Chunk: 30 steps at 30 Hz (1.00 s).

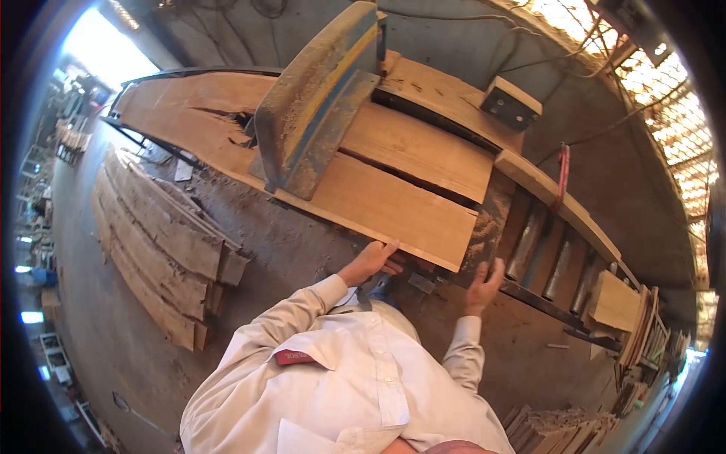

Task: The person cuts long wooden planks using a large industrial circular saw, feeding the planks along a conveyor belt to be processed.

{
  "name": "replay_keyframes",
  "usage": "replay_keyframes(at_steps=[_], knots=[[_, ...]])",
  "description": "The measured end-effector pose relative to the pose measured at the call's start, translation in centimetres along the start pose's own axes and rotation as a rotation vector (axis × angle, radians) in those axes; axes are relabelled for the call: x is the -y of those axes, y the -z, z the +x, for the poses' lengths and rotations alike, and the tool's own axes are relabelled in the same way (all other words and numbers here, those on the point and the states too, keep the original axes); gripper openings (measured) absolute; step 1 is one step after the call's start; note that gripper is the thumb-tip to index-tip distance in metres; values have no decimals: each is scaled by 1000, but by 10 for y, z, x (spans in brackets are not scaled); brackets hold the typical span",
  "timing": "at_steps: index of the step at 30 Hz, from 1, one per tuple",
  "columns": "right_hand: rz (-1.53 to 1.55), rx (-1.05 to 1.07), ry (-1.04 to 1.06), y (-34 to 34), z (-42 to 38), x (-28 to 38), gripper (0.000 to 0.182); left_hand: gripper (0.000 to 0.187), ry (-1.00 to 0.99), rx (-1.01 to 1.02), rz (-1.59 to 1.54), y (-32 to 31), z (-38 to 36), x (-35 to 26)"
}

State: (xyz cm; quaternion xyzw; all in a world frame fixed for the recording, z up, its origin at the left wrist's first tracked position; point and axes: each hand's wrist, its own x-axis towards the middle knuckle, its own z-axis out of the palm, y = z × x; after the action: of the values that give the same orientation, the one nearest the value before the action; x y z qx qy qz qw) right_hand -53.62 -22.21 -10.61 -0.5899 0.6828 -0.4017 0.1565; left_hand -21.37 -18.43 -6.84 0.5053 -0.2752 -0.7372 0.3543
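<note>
A light-brown wooden plank (401, 216) lies flat on a long machine bed, its near edge facing me. My left hand (370, 261) is at that edge, thumb along the top side and the other fingers curled below, partly hidden. My right hand (482, 287) is raised just past the plank's right end, fingers apart and holding nothing. Behind the near plank lies a second plank (423, 147), a dark gap between them. A tall, dusty upright guard (314, 98) with yellow and blue bands stands across the planks' left part.
Metal rollers (558, 265) run along the bed to the right, beside a red handle (563, 174). A wide board with a split end (181, 113) extends left beyond the guard. Rough slabs (155, 250) are stacked on the floor at left; more cut wood (560, 433) lies at lower right.
</note>
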Motion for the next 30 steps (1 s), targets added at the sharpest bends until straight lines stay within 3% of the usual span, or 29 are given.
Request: replay_keyframes(at_steps=[6,8,12,14,16,18,20,24,30], knots=[[-84,61,48,-35,-42,46,79,54,45,57,257,70,-30,26],[-140,31,48,-46,-41,49,80,50,68,-9,223,85,-62,12],[-34,-58,-99,-58,-28,65,78,46,-23,-159,63,175,-89,45],[47,-74,-183,-69,-18,66,76,44,-115,-361,-45,235,-91,68],[-44,-200,-120,-85,-12,64,68,43,-254,-580,-75,250,-128,31],[-111,-193,-233,-89,-8,83,59,44,-311,-739,-221,289,-139,16],[-126,-271,-244,-91,-10,98,53,46,-387,-848,-254,327,-145,2],[-268,-212,-259,-98,-9,90,51,53,-464,-1079,-256,372,-150,-25],[-299,-245,-308,-95,-6,95,52,74,-501,-1360,-199,476,-100,-50]])
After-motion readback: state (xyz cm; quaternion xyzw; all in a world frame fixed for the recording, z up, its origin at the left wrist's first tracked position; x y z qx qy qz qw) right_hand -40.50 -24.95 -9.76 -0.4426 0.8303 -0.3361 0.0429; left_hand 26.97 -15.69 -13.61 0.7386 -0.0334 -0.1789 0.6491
